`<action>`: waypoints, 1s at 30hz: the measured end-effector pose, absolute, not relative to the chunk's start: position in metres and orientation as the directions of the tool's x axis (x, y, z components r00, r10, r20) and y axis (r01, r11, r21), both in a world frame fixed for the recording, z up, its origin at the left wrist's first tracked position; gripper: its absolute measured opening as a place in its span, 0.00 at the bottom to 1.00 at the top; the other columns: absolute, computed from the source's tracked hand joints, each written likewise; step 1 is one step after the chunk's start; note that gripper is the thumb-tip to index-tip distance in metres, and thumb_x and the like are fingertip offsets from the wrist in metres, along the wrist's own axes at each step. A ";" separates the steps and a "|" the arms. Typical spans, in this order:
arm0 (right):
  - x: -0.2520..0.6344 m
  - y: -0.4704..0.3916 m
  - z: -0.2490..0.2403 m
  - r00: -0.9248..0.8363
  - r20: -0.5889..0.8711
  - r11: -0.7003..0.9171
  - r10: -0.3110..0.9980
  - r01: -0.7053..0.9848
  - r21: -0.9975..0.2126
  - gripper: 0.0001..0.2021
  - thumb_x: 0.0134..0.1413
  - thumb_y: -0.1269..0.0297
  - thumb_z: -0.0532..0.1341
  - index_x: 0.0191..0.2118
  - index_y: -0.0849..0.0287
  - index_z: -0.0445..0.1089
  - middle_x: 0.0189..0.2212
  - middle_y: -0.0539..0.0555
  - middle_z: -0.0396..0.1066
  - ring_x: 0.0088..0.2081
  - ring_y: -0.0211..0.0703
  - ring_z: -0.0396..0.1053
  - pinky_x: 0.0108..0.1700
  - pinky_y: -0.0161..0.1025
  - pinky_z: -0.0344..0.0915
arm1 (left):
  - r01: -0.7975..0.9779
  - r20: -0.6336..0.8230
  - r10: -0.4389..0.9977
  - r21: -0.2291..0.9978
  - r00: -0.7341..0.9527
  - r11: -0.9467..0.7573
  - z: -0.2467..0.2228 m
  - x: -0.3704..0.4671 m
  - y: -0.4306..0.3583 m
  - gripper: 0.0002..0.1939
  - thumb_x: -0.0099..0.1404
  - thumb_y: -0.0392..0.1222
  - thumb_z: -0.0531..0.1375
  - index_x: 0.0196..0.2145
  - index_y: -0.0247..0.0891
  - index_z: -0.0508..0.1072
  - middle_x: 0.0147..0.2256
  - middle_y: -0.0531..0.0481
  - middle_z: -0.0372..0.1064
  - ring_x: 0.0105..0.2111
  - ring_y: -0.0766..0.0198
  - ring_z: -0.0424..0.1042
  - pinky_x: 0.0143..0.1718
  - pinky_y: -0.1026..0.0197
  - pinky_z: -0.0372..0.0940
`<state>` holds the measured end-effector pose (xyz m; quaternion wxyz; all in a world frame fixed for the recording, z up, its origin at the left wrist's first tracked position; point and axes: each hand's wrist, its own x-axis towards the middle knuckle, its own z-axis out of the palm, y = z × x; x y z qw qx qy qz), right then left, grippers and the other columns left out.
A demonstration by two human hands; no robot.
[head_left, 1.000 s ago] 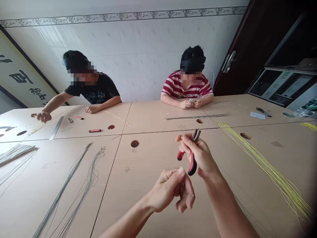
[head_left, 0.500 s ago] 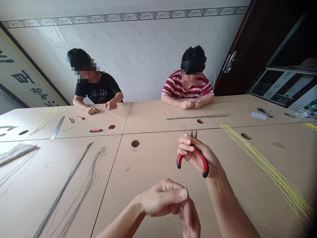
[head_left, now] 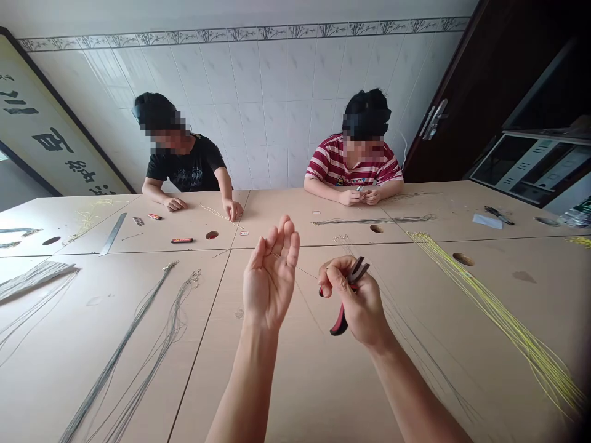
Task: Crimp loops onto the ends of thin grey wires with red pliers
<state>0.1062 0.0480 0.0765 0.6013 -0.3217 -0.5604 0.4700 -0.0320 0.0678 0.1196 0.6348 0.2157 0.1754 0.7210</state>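
Beige table (head_left: 277,406) under everything! Yellow cords (head_left: 489,307) stream away right of my grip, grey cords (head_left: 133,332) lie off to its left. Beyond it, a person in black (head_left: 196,163) and a person in stripes (head_left: 353,163). My left hand (head_left: 271,280) is open, palm showing; beside it, my right hand (head_left: 364,311) is clamped round the pliers (head_left: 340,323), jaws slightly apart.

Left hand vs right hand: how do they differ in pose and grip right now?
Left hand is open with its fingers extended; right hand is curled around red-and-black pliers.
Left hand turns its palm to the camera; right hand shows its back and thumb side.
Both are bare, apart from each other, over the table.
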 end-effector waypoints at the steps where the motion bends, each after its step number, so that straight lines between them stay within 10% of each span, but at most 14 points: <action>1: 0.106 0.048 0.077 -0.060 0.387 0.372 0.920 -0.175 -0.912 0.10 0.64 0.58 0.58 0.31 0.55 0.65 0.27 0.48 0.67 0.27 0.36 0.63 0.33 0.38 0.63 | -0.858 0.042 0.995 0.504 -0.090 -0.099 0.116 -0.037 0.071 0.21 0.73 0.35 0.42 0.44 0.35 0.75 0.53 0.44 0.72 0.60 0.60 0.64 0.60 0.56 0.63; 10: 0.107 0.049 0.072 -0.035 0.442 0.442 0.896 -0.009 -0.897 0.09 0.65 0.60 0.57 0.32 0.55 0.65 0.29 0.48 0.69 0.28 0.34 0.64 0.32 0.36 0.64 | -0.763 0.206 0.972 0.609 -0.112 -0.217 0.095 -0.044 0.071 0.21 0.74 0.42 0.46 0.40 0.38 0.79 0.55 0.47 0.71 0.60 0.58 0.64 0.62 0.53 0.59; 21: 0.110 0.046 0.072 -0.009 0.565 0.559 0.825 0.158 -0.814 0.05 0.66 0.64 0.55 0.36 0.54 0.64 0.41 0.51 0.72 0.28 0.33 0.64 0.24 0.32 0.61 | 0.089 0.414 0.908 0.904 0.065 -0.418 0.076 -0.022 0.064 0.21 0.73 0.49 0.49 0.32 0.36 0.75 0.28 0.49 0.69 0.28 0.67 0.64 0.32 0.64 0.61; 30: 0.111 0.053 0.070 0.012 0.628 0.596 0.779 0.299 -0.745 0.05 0.65 0.67 0.55 0.35 0.55 0.62 0.42 0.54 0.72 0.35 0.36 0.70 0.25 0.31 0.64 | -0.110 0.263 0.963 0.961 0.065 -0.255 0.079 -0.017 0.057 0.14 0.70 0.47 0.53 0.30 0.36 0.69 0.19 0.59 0.49 0.21 0.71 0.49 0.23 0.66 0.49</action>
